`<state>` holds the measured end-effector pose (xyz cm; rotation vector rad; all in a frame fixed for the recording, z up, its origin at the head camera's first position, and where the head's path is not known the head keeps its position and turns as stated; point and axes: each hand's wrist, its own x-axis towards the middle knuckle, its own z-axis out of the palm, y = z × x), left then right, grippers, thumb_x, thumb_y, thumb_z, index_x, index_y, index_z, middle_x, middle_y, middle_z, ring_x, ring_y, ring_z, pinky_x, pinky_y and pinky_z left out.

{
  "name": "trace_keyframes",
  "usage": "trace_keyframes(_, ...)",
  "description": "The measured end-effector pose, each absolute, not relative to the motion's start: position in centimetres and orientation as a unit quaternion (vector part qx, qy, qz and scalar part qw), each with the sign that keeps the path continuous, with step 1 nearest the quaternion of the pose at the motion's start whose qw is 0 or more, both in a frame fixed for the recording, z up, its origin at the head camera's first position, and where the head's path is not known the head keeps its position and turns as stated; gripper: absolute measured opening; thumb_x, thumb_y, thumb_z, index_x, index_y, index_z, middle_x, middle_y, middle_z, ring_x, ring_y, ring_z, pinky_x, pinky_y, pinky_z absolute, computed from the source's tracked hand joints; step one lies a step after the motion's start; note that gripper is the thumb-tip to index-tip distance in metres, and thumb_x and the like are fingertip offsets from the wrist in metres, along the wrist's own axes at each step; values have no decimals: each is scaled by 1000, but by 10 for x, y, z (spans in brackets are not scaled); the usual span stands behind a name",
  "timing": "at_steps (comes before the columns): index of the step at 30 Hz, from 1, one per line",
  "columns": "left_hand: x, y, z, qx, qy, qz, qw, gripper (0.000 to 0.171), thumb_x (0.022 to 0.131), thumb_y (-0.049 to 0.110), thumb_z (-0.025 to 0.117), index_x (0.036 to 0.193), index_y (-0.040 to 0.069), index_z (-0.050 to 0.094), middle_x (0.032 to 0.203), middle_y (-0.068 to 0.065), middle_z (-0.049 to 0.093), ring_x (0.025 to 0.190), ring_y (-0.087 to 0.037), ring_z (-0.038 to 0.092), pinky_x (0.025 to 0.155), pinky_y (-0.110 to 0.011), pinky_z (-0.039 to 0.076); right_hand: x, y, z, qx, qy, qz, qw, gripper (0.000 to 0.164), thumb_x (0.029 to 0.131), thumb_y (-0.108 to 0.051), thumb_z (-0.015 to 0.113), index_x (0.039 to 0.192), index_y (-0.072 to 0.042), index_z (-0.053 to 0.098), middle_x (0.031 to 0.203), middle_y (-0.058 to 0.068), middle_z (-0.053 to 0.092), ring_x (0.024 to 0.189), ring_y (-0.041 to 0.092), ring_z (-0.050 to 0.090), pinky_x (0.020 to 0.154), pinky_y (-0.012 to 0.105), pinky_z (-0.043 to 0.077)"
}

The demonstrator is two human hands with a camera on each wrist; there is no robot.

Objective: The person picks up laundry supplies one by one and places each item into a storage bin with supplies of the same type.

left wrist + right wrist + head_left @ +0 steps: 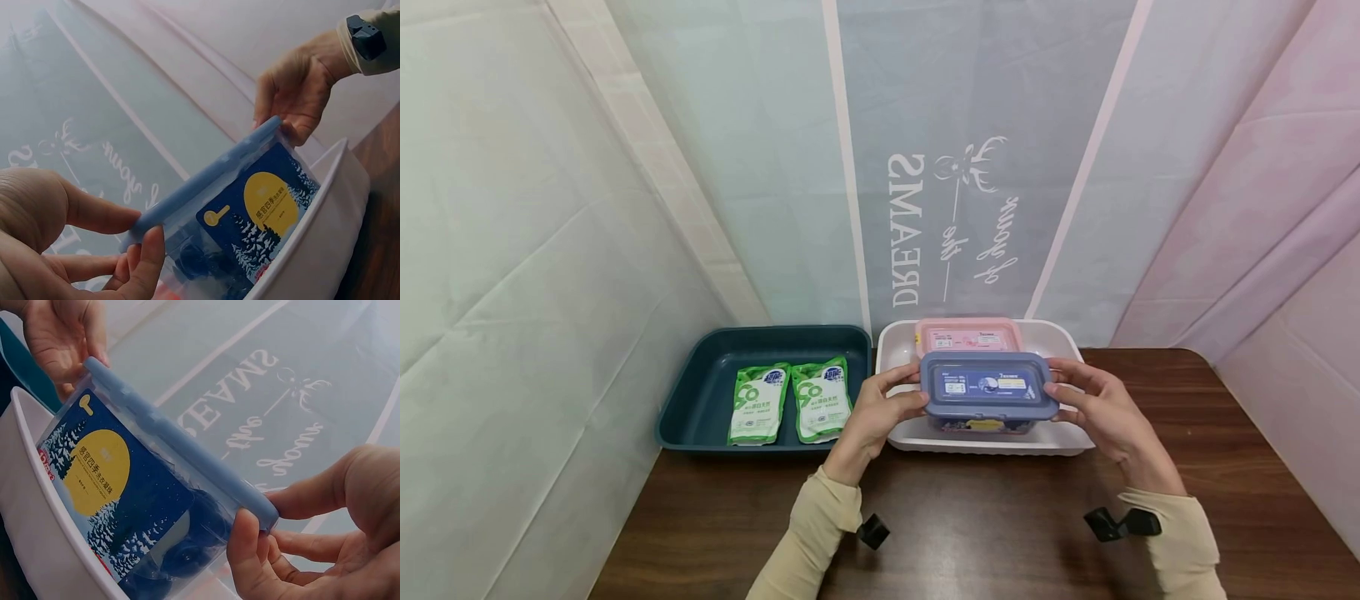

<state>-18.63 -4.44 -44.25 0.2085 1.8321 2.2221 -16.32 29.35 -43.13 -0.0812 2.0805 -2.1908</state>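
Note:
Both hands hold a clear plastic box of laundry pods with a blue lid, one at each end. My left hand pinches the lid's left end between thumb and fingers, and my right hand grips the right end the same way. Below the lid, in the right wrist view, a dark blue label shows a yellow moon and snowy trees, with dark blue pods behind it. The box's lower part sits within the rim of the white tray. Behind it in that tray lies a similar pink-lidded box, partly hidden.
Left of the white tray stands a dark teal tray holding two green and white pouches. Both trays rest on a brown wooden table, close to the printed curtain at the back.

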Motion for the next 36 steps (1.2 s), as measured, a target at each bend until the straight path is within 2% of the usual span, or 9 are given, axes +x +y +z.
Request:
trace_keyframes(13, -192, -43, -450, 59, 653, 746, 119, 56, 93, -8, 70, 148, -7, 58, 133, -26, 60, 87, -15, 71, 81, -32, 64, -170, 291, -436, -3, 721, -689, 75, 52, 105, -8, 69, 150, 7, 48, 113, 2, 60, 85, 12, 70, 71, 29, 64)
trace_keyframes(20, -194, -43, -453, 50, 659, 741, 124, 56, 93, -9, 69, 148, -6, 58, 132, -25, 60, 90, -15, 72, 82, -33, 65, -174, 290, -440, 11, 706, -703, 88, 49, 105, -9, 69, 149, 3, 51, 112, 3, 62, 86, 13, 71, 71, 29, 64)
trace_keyframes(27, -195, -42, -457, 46, 662, 738, 126, 56, 93, -10, 69, 148, -7, 57, 131, -25, 60, 91, -16, 72, 83, -33, 65, -176, 290, -442, 12, 722, -684, 98, 58, 106, -12, 67, 155, 8, 42, 115, 3, 59, 89, 12, 70, 74, 29, 64)
trace_keyframes(36, -197, -40, -459, 42, 667, 733, 128, 56, 93, -8, 69, 148, -6, 57, 132, -25, 59, 88, -14, 71, 84, -35, 65, -175, 288, -441, 22, 743, -662, 94, 59, 107, -18, 68, 155, 6, 43, 118, 5, 56, 91, 12, 69, 77, 29, 63)
